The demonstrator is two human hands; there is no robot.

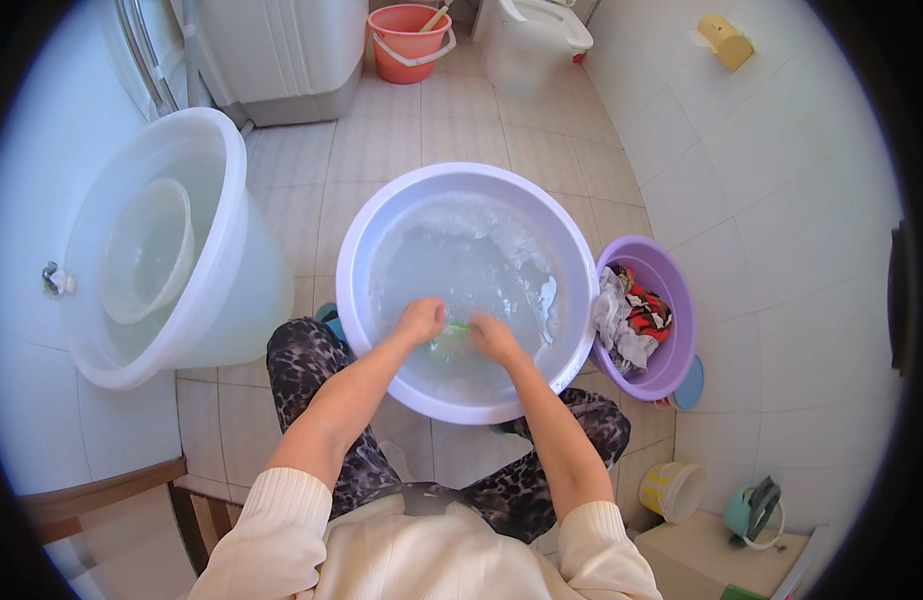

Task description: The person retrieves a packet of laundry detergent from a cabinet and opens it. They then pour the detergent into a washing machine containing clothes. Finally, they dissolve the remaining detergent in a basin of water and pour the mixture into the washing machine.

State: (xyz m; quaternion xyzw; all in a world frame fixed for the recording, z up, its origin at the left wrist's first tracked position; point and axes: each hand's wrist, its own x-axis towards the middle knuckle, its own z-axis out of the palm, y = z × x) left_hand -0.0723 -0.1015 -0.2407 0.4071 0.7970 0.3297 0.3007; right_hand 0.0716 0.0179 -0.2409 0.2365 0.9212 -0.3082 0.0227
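Observation:
A wide pale-lilac basin (466, 180) of cloudy, sudsy water stands on the floor between my knees. Both hands are over its near half, close together. My left hand (422, 320) is closed, knuckles up. A little to its right, my right hand (494, 338) is closed too, slightly blurred. Between them stretches a small bright-green wet thing (454, 332), probably a piece of cloth, partly in the water and gripped at both ends. Its exact kind is not clear. White foam (462, 215) floats along the basin's far and right sides.
A purple tub (677, 280) with crumpled clothes (637, 315) touches the basin's right side. At left stands a large translucent water tub (232, 170) with a smaller bowl (147, 250) inside. A red bucket (407, 50) and a toilet (532, 50) are at the back.

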